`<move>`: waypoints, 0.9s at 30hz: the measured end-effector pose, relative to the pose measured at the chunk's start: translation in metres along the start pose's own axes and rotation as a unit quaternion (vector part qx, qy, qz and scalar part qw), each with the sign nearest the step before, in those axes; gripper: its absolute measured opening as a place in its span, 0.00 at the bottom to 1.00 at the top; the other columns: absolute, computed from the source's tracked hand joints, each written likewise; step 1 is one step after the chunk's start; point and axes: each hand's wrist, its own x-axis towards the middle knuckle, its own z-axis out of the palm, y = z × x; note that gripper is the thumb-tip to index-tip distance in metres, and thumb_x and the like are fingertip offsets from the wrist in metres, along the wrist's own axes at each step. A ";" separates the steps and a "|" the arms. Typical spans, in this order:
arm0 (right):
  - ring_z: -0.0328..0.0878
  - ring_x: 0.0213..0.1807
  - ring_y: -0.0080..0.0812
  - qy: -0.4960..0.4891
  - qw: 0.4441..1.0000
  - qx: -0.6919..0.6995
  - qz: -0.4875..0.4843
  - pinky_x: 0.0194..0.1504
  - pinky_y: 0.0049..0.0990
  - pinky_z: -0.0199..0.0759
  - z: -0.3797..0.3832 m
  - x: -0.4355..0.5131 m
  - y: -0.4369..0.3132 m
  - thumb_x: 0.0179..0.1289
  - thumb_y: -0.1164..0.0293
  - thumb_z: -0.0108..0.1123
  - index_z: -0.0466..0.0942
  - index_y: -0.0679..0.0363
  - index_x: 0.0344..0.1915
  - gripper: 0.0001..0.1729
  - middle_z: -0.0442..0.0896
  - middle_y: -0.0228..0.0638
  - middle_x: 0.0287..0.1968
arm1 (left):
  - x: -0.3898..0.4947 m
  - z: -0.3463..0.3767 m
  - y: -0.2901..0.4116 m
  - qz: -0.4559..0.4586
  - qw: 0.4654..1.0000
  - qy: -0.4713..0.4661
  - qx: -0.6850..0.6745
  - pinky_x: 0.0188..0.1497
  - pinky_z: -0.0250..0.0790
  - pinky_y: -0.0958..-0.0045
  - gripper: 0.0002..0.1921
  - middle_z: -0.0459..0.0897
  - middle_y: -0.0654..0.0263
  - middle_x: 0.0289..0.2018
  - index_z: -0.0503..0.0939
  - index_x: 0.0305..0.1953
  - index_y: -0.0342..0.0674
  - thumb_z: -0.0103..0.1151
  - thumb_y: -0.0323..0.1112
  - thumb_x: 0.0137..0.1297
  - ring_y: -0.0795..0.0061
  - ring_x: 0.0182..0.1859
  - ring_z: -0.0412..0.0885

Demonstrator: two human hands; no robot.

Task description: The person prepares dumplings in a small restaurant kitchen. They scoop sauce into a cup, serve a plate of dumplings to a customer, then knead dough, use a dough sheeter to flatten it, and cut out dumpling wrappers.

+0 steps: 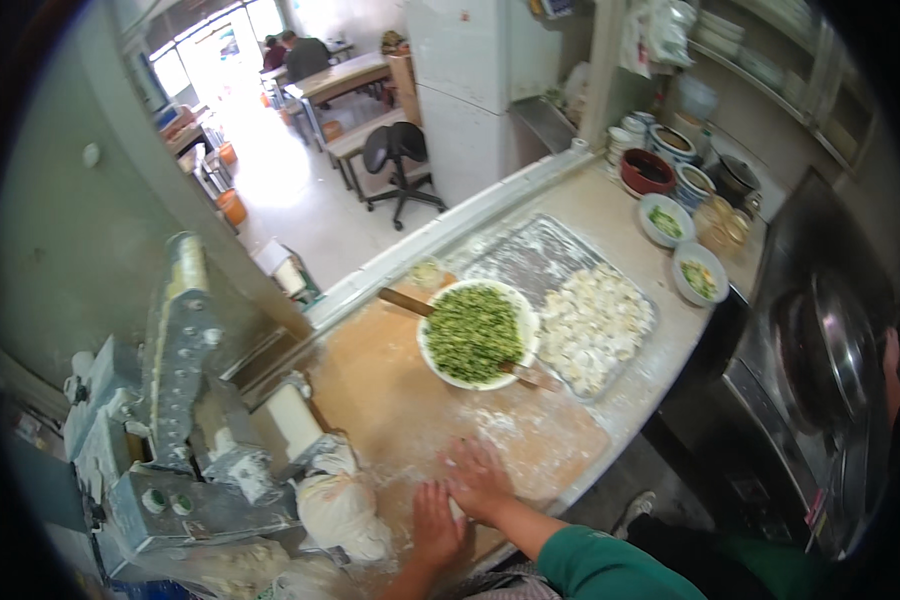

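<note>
My right hand (480,478) lies palm down at the near part of a floured wooden board (375,375), fingers stretched forward. Just left of it is my left hand (436,521), also palm down. Between and under them shows a pale lump, apparently dough (456,511), mostly hidden by the hands. Beyond them stands a white bowl (532,330) of chopped green filling (472,334). One wooden handle (405,301) sticks out over its left rim; another utensil (529,375) rests at its lower right. A metal tray (532,255) holds many white dumplings (596,322) on its near side.
A flour-dusted dough-rolling machine (187,420) stands left, beside a cloth-wrapped bundle (341,510). Two small bowls (666,220) (699,274) and several jars (673,142) sit at the far right. A large metal pan (832,352) is right, near another person's arm (894,375).
</note>
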 end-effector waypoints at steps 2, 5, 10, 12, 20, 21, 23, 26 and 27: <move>0.52 0.76 0.48 -0.050 0.998 0.017 0.017 0.75 0.51 0.40 -0.002 0.005 0.000 0.67 0.54 0.52 0.73 0.46 0.66 0.28 0.62 0.38 0.74 | 0.001 -0.003 0.001 -0.001 1.000 0.000 -0.012 0.73 0.45 0.39 0.39 0.62 0.35 0.65 0.62 0.64 0.23 0.62 0.41 0.57 0.32 0.69 0.57; 0.47 0.78 0.48 -0.104 0.994 -0.002 0.026 0.76 0.51 0.36 -0.007 0.012 -0.001 0.67 0.51 0.50 0.70 0.43 0.69 0.31 0.58 0.38 0.76 | 0.003 -0.007 0.002 -0.019 0.999 -0.008 -0.033 0.72 0.45 0.39 0.39 0.63 0.35 0.65 0.62 0.64 0.21 0.62 0.43 0.58 0.33 0.69 0.57; 0.48 0.78 0.50 -0.099 0.995 -0.021 0.005 0.75 0.54 0.36 -0.012 0.022 -0.002 0.65 0.50 0.53 0.71 0.42 0.68 0.32 0.60 0.38 0.75 | 0.009 -0.014 0.002 -0.022 0.999 0.000 -0.034 0.71 0.46 0.39 0.38 0.63 0.37 0.64 0.63 0.63 0.21 0.61 0.44 0.59 0.34 0.68 0.57; 0.49 0.77 0.51 -0.079 0.996 -0.033 -0.013 0.75 0.55 0.38 -0.012 0.025 0.000 0.63 0.49 0.55 0.72 0.43 0.67 0.32 0.62 0.38 0.74 | 0.011 -0.017 0.006 -0.027 0.999 0.001 -0.030 0.71 0.46 0.40 0.38 0.63 0.37 0.64 0.63 0.63 0.22 0.62 0.44 0.59 0.34 0.68 0.57; 0.57 0.73 0.53 -0.037 0.998 0.008 -0.045 0.74 0.55 0.43 -0.005 0.025 0.011 0.62 0.49 0.55 0.74 0.48 0.65 0.32 0.68 0.44 0.70 | 0.011 -0.014 0.016 -0.078 0.997 -0.012 -0.015 0.72 0.46 0.41 0.37 0.64 0.38 0.64 0.64 0.63 0.25 0.63 0.42 0.57 0.36 0.69 0.57; 0.57 0.73 0.53 -0.004 0.999 0.007 -0.048 0.74 0.54 0.43 -0.003 0.025 0.012 0.63 0.49 0.55 0.73 0.49 0.65 0.33 0.68 0.45 0.69 | 0.012 -0.012 0.016 -0.076 0.997 -0.014 -0.005 0.71 0.47 0.40 0.37 0.64 0.38 0.64 0.64 0.63 0.26 0.64 0.42 0.57 0.36 0.69 0.57; 0.58 0.73 0.53 -0.017 0.996 0.056 -0.069 0.73 0.56 0.44 -0.003 0.024 0.020 0.63 0.52 0.56 0.72 0.54 0.65 0.33 0.68 0.45 0.69 | 0.016 -0.007 0.017 -0.078 0.997 -0.008 0.027 0.71 0.48 0.39 0.37 0.64 0.38 0.64 0.64 0.63 0.27 0.64 0.43 0.58 0.37 0.68 0.58; 0.61 0.71 0.53 -0.001 0.987 0.139 -0.080 0.73 0.51 0.47 -0.013 0.022 0.050 0.65 0.59 0.57 0.68 0.62 0.66 0.33 0.69 0.49 0.67 | 0.038 0.008 0.032 -0.067 0.993 -0.004 0.093 0.70 0.47 0.34 0.36 0.65 0.44 0.65 0.65 0.65 0.32 0.63 0.48 0.60 0.38 0.69 0.58; 0.61 0.71 0.52 -0.003 0.981 0.180 -0.071 0.74 0.50 0.48 -0.022 0.018 0.071 0.64 0.60 0.57 0.68 0.63 0.66 0.33 0.69 0.49 0.67 | 0.052 0.016 0.040 -0.057 0.991 -0.010 0.124 0.70 0.46 0.34 0.37 0.64 0.45 0.66 0.64 0.66 0.34 0.61 0.50 0.61 0.39 0.70 0.58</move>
